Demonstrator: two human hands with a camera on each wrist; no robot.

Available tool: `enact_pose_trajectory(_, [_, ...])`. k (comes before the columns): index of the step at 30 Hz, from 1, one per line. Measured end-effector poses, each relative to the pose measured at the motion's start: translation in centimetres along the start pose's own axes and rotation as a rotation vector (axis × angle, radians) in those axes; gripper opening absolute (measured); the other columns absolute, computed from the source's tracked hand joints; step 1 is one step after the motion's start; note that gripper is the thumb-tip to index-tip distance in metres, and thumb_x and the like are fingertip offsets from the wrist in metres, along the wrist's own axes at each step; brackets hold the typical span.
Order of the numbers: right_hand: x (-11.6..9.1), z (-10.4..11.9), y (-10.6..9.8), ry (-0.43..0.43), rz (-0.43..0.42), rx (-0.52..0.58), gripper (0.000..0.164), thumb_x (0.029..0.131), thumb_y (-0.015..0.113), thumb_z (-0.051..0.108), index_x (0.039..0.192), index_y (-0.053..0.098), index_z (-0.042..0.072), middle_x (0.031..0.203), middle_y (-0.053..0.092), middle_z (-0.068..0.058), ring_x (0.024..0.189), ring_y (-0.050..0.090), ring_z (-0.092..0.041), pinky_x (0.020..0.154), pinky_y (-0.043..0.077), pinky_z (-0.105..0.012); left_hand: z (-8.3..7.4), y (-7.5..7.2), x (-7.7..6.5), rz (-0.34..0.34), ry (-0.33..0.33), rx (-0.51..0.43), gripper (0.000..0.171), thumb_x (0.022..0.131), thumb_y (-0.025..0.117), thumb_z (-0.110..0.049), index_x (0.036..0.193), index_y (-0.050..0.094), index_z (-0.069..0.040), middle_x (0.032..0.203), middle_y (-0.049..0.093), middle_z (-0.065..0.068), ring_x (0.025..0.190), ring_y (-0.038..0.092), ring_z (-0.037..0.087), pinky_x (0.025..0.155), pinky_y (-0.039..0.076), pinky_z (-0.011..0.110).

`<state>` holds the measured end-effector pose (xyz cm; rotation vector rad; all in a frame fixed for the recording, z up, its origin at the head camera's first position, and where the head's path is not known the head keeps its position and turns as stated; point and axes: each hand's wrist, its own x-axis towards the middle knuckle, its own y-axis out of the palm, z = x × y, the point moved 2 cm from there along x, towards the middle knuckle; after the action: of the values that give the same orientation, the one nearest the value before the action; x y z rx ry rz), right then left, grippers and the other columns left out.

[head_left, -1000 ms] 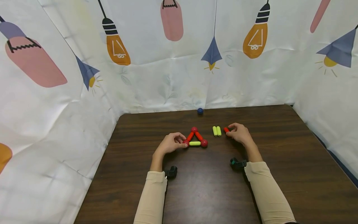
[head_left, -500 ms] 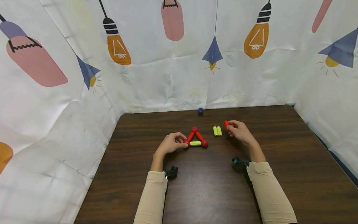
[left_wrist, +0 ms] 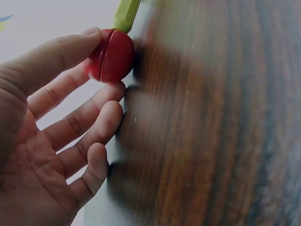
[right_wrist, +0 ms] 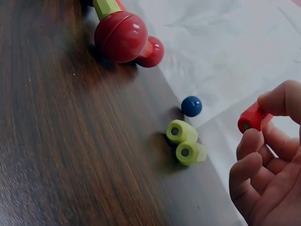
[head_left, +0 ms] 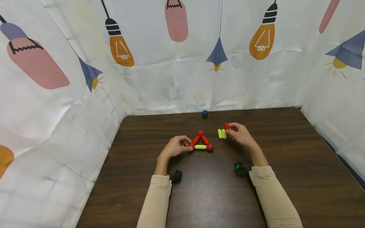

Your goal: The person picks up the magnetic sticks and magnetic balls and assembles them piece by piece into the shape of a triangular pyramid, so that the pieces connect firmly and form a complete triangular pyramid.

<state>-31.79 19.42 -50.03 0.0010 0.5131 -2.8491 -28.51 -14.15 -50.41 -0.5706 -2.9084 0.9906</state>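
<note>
A triangle of three red balls joined by two red rods [head_left: 204,139] and one yellow-green rod [head_left: 200,147] lies on the table. At its near left corner, my left hand [head_left: 177,146] pinches the red ball [left_wrist: 115,56] between thumb and index finger; the other fingers are spread below it in the left wrist view. My right hand [head_left: 240,134] pinches a loose red magnetic rod [right_wrist: 251,117], its round end showing. Just left of that hand lie two yellow-green rods [head_left: 221,134] side by side, grey discs visible in their ends.
A dark blue ball [head_left: 205,113] sits near the far edge of the brown wooden table [head_left: 205,196]. White printed fabric [head_left: 171,82] hangs behind and along the sides. Each wrist wears a black camera strap.
My right hand has lifted the red rod, turned it more upright, and moved it left toward the yellow-green pair. The triangle has shifted slightly right with my left hand still on its corner.
</note>
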Motion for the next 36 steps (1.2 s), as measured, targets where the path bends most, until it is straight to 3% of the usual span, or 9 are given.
enact_pose_trajectory(7, [0.1,0.6,0.7,-0.016,-0.006,0.013,0.036,0.099,0.066,0.011,0.128,0.056,-0.007,0.097,0.062,-0.007,0.073,0.055,-0.018,0.063,0.049,-0.029,-0.1,0.0,0.1,0.013,0.005,0.005,0.02,0.086,0.084,-0.026,0.102,0.074,-0.022,0.09,0.069,0.0,0.074,0.06,0.018,0.066,0.049,0.031])
enact_pose_trajectory(18, [0.3,1.3,3.3,-0.056,-0.001,0.015,0.031,0.095,0.074,0.016,0.121,0.064,0.004,0.093,0.068,-0.025,0.071,0.057,-0.032,0.054,0.042,-0.027,-0.2,0.1,0.0,0.055,0.022,0.01,0.022,0.086,0.084,-0.028,0.104,0.074,-0.021,0.09,0.069,0.001,0.075,0.061,0.018,0.067,0.049,0.03])
enact_pose_trajectory(28, [0.3,2.1,5.5,-0.114,0.019,0.017,0.03,0.093,0.074,0.013,0.121,0.066,0.007,0.108,0.068,-0.02,0.077,0.061,-0.041,0.057,0.044,-0.028,-0.5,0.2,0.0,0.057,0.033,0.001,0.022,0.086,0.084,-0.028,0.104,0.074,-0.02,0.09,0.069,0.001,0.074,0.06,0.018,0.065,0.049,0.03])
enact_pose_trajectory(36, [1.4,3.1,6.1,-0.129,0.022,-0.081,0.026,0.092,0.076,0.014,0.118,0.068,0.012,0.102,0.069,-0.013,0.077,0.063,-0.039,0.06,0.044,-0.029,-0.4,0.2,-0.1,0.051,0.03,0.0,0.021,0.086,0.085,-0.028,0.103,0.075,-0.02,0.089,0.069,0.001,0.073,0.06,0.018,0.065,0.049,0.03])
